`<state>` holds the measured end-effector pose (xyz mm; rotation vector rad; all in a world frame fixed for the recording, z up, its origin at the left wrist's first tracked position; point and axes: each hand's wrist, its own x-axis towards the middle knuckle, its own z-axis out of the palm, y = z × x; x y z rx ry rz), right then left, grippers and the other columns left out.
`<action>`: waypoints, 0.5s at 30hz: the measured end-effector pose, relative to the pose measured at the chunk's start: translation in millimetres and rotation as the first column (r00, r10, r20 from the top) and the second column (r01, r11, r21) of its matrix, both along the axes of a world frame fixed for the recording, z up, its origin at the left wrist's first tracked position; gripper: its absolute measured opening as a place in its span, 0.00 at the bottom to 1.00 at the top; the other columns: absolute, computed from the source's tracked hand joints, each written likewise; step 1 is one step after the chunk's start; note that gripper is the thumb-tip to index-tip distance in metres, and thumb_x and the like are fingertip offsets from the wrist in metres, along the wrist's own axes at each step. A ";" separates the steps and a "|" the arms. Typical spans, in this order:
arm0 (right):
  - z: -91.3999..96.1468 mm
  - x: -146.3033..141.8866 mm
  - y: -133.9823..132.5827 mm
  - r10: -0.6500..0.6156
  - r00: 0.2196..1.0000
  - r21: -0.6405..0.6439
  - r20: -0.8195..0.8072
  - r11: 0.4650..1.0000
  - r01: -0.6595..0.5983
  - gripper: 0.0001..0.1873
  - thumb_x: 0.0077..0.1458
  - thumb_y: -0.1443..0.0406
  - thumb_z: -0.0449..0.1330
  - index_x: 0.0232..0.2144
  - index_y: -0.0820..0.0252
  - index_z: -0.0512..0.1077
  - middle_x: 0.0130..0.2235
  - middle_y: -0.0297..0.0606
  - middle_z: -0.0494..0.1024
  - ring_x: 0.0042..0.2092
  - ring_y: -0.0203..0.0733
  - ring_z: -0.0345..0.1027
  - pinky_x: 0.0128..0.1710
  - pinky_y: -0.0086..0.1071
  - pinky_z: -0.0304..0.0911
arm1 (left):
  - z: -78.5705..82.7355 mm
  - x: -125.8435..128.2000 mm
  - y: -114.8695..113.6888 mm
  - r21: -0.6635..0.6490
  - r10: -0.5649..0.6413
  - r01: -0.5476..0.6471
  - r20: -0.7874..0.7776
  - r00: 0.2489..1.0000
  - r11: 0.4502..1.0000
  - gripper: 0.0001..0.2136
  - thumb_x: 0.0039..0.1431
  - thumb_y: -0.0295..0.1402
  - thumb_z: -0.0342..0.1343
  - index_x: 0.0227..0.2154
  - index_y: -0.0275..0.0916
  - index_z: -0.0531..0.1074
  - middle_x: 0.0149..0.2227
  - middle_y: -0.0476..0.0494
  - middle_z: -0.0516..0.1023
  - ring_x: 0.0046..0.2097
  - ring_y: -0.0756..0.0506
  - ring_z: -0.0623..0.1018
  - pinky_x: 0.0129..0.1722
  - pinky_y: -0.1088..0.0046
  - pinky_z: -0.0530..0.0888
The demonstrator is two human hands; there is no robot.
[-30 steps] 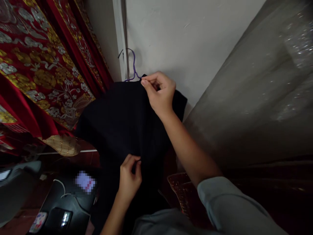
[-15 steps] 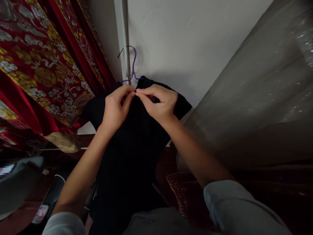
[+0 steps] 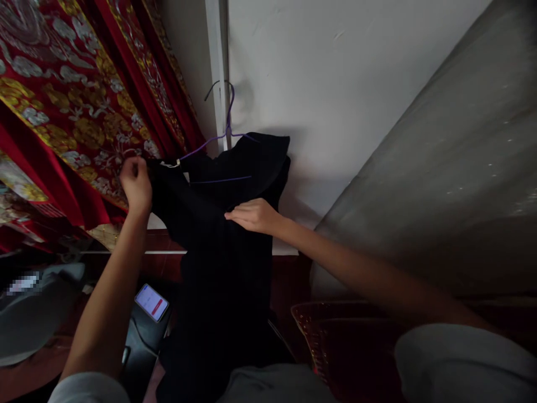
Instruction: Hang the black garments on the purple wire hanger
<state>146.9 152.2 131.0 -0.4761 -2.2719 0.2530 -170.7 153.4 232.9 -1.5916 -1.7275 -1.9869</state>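
A black garment (image 3: 222,235) hangs on a thin purple wire hanger (image 3: 229,120) hooked at the white wall corner. My left hand (image 3: 135,180) is closed on the garment's left shoulder edge and holds it out to the left, where a small white tag shows. My right hand (image 3: 251,215) rests on the garment's front near the middle, fingers together and bent onto the cloth; whether it pinches the fabric I cannot tell. The hanger's lower bar shows inside the open neck.
Red curtains with gold and silver flowers (image 3: 71,95) hang at the left. A lit phone (image 3: 151,302) lies on a dark object below. A red woven basket (image 3: 331,336) sits at lower right, beside a grey sloping surface (image 3: 440,184).
My left hand rose from the lower cloth to the collar, then pulled the left shoulder outward. My right hand dropped from the collar to the garment's front. The neck opened.
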 end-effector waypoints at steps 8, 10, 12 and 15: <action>27.5 3.2 -3.8 0.087 0.996 -0.117 -0.014 0.989 -0.088 0.10 0.61 0.63 0.60 0.30 0.55 0.80 0.30 0.32 0.80 0.30 0.36 0.71 0.33 0.32 0.63 | -102.0 -21.5 -47.4 -0.576 -0.352 0.326 0.070 0.933 0.750 0.07 0.63 0.22 0.59 0.28 0.34 0.73 0.21 0.52 0.71 0.23 0.51 0.72 0.30 0.76 0.71; 32.0 -2.3 -6.1 0.118 0.993 -0.219 0.000 0.969 -0.115 0.08 0.60 0.62 0.61 0.35 0.56 0.81 0.35 0.36 0.82 0.35 0.39 0.73 0.38 0.35 0.68 | -98.6 -6.8 -55.7 -0.522 -0.386 0.372 0.087 0.918 0.768 0.06 0.65 0.29 0.60 0.31 0.36 0.74 0.26 0.48 0.75 0.27 0.49 0.75 0.30 0.75 0.75; 35.4 -12.2 -10.7 0.142 0.989 -0.335 0.026 0.934 -0.125 0.14 0.60 0.59 0.63 0.45 0.59 0.80 0.42 0.42 0.83 0.40 0.42 0.75 0.45 0.39 0.71 | -83.6 13.3 -64.3 -0.402 -0.455 0.460 0.114 0.883 0.792 0.07 0.67 0.35 0.59 0.35 0.37 0.74 0.32 0.46 0.77 0.34 0.48 0.78 0.36 0.72 0.78; 40.0 -34.0 -22.5 0.238 0.970 -0.502 0.043 0.845 -0.185 0.32 0.56 0.53 0.69 0.58 0.62 0.73 0.54 0.48 0.79 0.51 0.48 0.75 0.55 0.45 0.71 | -52.9 47.8 -82.7 -0.235 -0.565 0.574 0.110 0.817 0.784 0.11 0.69 0.41 0.58 0.39 0.38 0.74 0.36 0.45 0.78 0.39 0.47 0.79 0.44 0.70 0.78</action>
